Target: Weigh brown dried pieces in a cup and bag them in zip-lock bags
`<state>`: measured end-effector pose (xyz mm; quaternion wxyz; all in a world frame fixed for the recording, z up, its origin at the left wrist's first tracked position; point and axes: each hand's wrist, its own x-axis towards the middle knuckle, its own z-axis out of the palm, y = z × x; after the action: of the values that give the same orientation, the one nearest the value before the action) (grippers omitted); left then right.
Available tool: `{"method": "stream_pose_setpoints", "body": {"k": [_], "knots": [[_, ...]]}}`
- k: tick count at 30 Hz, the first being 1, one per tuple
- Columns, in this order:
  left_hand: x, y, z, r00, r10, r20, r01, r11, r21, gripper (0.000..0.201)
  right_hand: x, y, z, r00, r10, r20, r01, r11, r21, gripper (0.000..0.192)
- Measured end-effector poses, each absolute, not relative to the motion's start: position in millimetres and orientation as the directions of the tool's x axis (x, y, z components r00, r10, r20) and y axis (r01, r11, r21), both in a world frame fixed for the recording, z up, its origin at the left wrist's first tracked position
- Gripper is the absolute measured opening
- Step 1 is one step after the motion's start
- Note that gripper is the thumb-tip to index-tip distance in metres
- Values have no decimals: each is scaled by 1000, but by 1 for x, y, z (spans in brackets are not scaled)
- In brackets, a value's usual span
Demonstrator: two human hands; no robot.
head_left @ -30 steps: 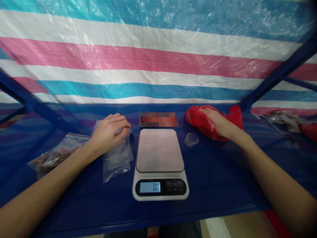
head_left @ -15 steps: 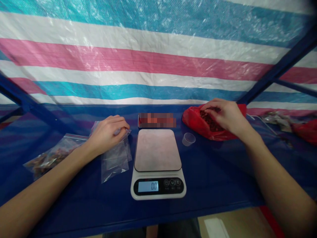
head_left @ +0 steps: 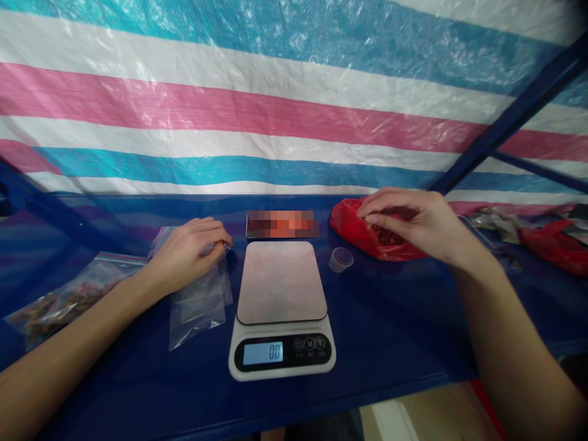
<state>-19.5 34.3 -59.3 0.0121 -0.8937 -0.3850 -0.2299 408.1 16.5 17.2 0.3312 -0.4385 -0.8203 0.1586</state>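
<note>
My left hand rests on several clear zip bags, its fingers curled and closed at the edge of one. My right hand is over the open red plastic bag, thumb and fingertips pinched together; what they hold, if anything, is too small to make out. Small dark reddish-brown dried pieces lie inside that bag, partly hidden by the hand. Between my hands stands a white digital kitchen scale reading 0.0, its plate bare. A small clear plastic cup sits right of the scale.
A filled zip bag of brownish pieces lies at the left, partly behind my left forearm. Behind the scale is a blurred-out flat object. Another red bag and clear packets lie far right. Blue frame bars and a striped tarp enclose the table.
My right hand has lifted slightly, its pinched fingertips shifting from inside the red bag to above its left rim. My left hand stays on the bags. The whole view has shifted a little.
</note>
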Motion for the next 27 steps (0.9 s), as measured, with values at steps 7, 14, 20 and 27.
{"method": "stream_pose_setpoints", "body": {"k": [7, 14, 20, 27], "knots": [[-20, 35, -60, 614, 684, 394, 694, -706, 142, 31, 386, 12, 8, -707, 698, 108, 480, 587, -652, 18], [-19, 36, -61, 616, 676, 405, 690, -711, 136, 32, 382, 10, 6, -699, 712, 63, 524, 570, -632, 19], [-19, 35, -59, 612, 694, 379, 695, -701, 162, 31, 382, 10, 6, -683, 722, 108, 523, 588, -617, 18], [-20, 34, -58, 615, 703, 358, 701, -695, 160, 30, 394, 6, 17, -471, 865, 172, 600, 458, -656, 23]]}}
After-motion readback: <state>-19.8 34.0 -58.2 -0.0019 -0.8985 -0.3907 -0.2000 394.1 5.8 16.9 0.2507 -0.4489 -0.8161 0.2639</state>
